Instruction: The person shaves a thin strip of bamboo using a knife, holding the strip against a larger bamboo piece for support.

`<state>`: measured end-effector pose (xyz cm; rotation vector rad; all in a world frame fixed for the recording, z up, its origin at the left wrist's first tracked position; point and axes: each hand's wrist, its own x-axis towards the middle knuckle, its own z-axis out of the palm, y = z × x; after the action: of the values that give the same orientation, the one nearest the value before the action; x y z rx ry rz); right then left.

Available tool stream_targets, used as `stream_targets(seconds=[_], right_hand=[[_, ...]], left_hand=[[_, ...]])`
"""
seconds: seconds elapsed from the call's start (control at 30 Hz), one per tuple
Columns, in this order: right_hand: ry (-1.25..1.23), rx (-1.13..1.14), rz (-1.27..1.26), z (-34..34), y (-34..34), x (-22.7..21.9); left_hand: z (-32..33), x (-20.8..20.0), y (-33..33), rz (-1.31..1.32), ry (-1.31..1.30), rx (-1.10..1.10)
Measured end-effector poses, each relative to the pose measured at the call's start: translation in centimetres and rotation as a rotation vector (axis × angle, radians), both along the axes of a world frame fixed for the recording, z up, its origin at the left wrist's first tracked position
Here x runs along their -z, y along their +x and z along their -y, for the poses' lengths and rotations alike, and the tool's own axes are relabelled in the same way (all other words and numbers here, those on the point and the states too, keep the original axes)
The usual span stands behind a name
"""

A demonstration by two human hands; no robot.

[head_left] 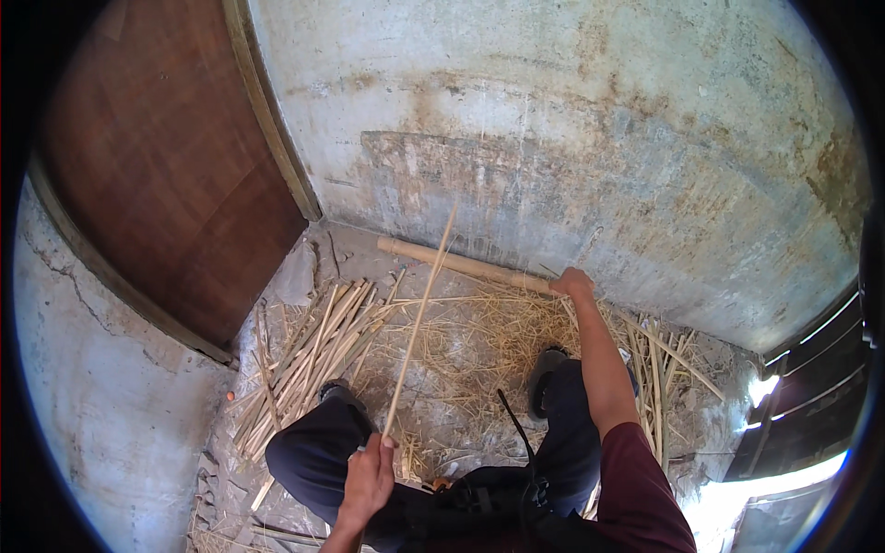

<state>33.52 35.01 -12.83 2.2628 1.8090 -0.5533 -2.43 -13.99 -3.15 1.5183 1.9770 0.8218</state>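
My left hand (369,475) is closed around the lower end of a long, thin bamboo strip (417,336). The strip slants up and away from me, its far tip in front of the wall. Stretched out ahead, my right hand (573,282) is a closed fist by the right end of a thick bamboo pole (470,266). A short thin greenish piece shows beside that fist; what the fingers hold is too small to make out. The pole lies along the foot of the wall, and whether my right hand touches it I cannot tell.
Split bamboo strips (318,355) lie piled to the left, and more strips (656,369) lie to the right. Pale shavings (516,336) cover the floor between my feet. A stained wall (553,157) stands ahead, with a brown door (175,175) at left.
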Motion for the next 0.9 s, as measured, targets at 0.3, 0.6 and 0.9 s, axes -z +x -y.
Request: stream_targets(seconds=[0.3, 0.6, 0.9], right_hand=[[0.624, -0.206, -0.744, 5.2, -8.0, -11.1], [0.72, -0.697, -0.971, 16.6, -14.4, -13.9], [0.753, -1.037, -0.95, 19.1, -15.9, -11.7]], left_hand=[[-10.2, -0.3, -2.5, 0.191, 0.227, -0.053], [-17.0, -4.4, -0.3, 0.911, -0.041, 0.11], [-16.7, -1.6, -0.4, 1.061, -0.033, 0.204]])
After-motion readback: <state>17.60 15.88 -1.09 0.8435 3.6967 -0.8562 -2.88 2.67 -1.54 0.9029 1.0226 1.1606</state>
